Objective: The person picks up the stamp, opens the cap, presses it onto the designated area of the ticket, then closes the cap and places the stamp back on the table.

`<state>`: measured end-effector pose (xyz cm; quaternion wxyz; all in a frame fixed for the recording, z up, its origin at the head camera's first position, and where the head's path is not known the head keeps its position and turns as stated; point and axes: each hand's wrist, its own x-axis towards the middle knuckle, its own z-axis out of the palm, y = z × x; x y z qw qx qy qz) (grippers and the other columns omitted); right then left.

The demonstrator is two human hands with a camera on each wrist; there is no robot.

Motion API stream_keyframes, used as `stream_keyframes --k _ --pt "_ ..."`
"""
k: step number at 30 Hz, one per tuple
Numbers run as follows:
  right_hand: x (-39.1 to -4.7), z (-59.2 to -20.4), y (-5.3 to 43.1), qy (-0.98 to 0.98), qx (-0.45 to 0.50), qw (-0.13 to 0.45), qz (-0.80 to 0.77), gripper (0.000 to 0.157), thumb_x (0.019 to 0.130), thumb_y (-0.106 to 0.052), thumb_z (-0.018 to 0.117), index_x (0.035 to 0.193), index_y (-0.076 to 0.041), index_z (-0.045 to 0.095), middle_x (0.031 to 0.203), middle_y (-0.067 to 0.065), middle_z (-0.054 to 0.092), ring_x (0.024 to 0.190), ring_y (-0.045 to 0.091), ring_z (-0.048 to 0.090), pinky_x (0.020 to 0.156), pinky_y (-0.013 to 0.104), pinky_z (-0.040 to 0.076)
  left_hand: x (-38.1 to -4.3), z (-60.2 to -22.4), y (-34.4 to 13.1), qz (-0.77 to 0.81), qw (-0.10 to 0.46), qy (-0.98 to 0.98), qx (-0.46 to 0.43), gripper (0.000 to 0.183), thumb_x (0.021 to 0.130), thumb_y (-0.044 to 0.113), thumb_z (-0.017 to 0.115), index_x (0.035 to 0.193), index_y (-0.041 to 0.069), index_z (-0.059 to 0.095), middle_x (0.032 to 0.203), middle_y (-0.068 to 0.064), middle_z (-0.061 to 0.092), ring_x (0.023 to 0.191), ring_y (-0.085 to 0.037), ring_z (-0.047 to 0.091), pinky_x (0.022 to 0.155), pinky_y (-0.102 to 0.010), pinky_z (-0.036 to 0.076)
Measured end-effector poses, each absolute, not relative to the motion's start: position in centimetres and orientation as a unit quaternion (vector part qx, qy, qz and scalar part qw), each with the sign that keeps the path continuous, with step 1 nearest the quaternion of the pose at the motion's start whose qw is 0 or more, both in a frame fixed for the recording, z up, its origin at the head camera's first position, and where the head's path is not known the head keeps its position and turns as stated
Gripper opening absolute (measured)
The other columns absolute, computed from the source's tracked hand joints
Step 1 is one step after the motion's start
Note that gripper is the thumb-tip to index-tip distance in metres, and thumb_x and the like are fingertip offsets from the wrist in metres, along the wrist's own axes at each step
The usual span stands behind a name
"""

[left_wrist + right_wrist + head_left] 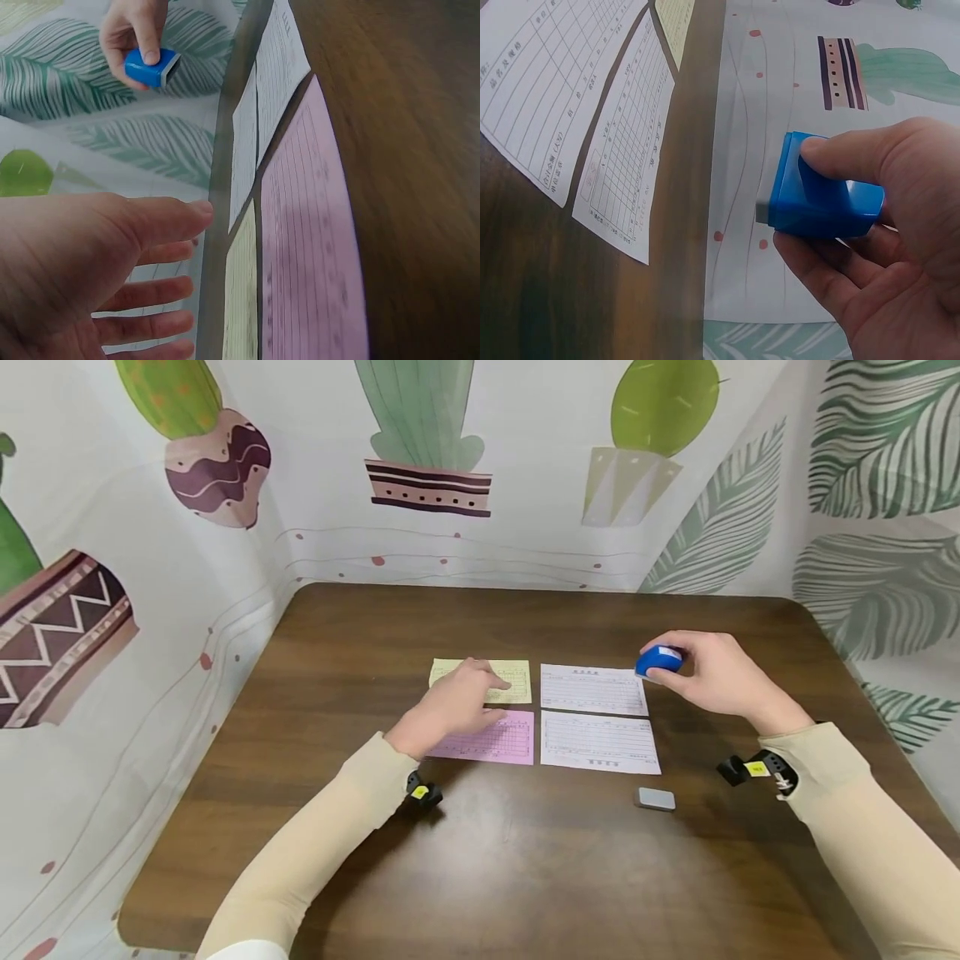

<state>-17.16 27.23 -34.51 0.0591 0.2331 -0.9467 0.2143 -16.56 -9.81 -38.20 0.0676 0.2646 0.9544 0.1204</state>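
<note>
My right hand (720, 672) holds a blue hand stamp (829, 199) between thumb and fingers, raised near the right edge of the upper white form (592, 689). The stamp's grey end points left in the right wrist view. Over the yellow form (517, 681) and pink form (513, 743) hovers my left hand (461, 697), fingers extended and holding nothing; it hides parts of both. Below the upper white form lies a second white form (600, 743). A small faint red mark (592, 176) shows on the upper white form.
A small grey rectangular cap (656, 799) lies on the brown wooden table (480, 852), in front of the lower white form. Behind the table hangs a white cloth (540, 543) printed with cacti and leaves. Both wrists wear black camera straps.
</note>
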Motion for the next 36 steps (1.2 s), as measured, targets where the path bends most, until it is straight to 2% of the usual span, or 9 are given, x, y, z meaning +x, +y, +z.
stream_keyframes --k 5,7,17,28,36 --pt "-17.3 -34.7 27.2 -0.947 0.233 0.053 0.214 0.035 0.09 -0.015 0.086 0.123 -0.008 0.075 0.109 0.015 0.078 0.083 0.024 0.066 0.071 0.03 0.054 -15.0 -38.0 -12.3 0.119 0.048 0.958 0.255 0.042 0.096 0.031 0.077 0.134 0.014 0.075 0.136 -0.007 0.07 0.134 -0.028 0.059 0.111 -0.044 0.055" --pt "-17.3 -34.7 27.2 -0.947 0.234 0.052 0.214 0.035 0.09 -0.015 0.086 0.123 -0.008 0.075 0.11 0.015 0.078 0.083 0.024 0.066 0.071 0.03 0.055 -14.4 -38.2 -13.3 0.121 0.04 0.958 0.255 0.04 0.096 0.03 0.078 0.132 0.013 0.077 0.133 -0.008 0.071 0.129 -0.027 0.061 0.105 -0.044 0.058" --pt "-17.4 -34.6 26.9 -0.946 0.239 0.051 0.212 0.035 0.09 -0.015 0.086 0.122 -0.008 0.076 0.108 0.014 0.078 0.082 0.024 0.064 0.07 0.031 0.053 -12.8 -39.8 -15.8 0.143 0.019 0.956 0.257 0.035 0.094 0.024 0.079 0.127 0.012 0.079 0.126 -0.011 0.073 0.119 -0.03 0.063 0.104 -0.044 0.057" --pt "-17.6 -34.5 26.5 -0.946 0.24 0.046 0.212 0.034 0.089 -0.015 0.087 0.121 -0.009 0.076 0.109 0.014 0.078 0.082 0.023 0.064 0.069 0.027 0.05 -12.3 -41.0 -16.2 0.144 0.019 0.959 0.245 0.041 0.092 0.027 0.082 0.131 0.014 0.077 0.131 -0.007 0.072 0.121 -0.027 0.062 0.108 -0.043 0.056" --pt "-17.5 -34.5 26.1 -0.948 0.236 0.033 0.212 0.035 0.09 -0.014 0.086 0.123 -0.008 0.075 0.111 0.016 0.077 0.084 0.023 0.064 0.069 0.029 0.052 -12.1 -41.2 -16.4 0.137 0.031 0.959 0.246 0.04 0.092 0.027 0.082 0.13 0.013 0.078 0.13 -0.006 0.072 0.12 -0.026 0.06 0.102 -0.043 0.058"
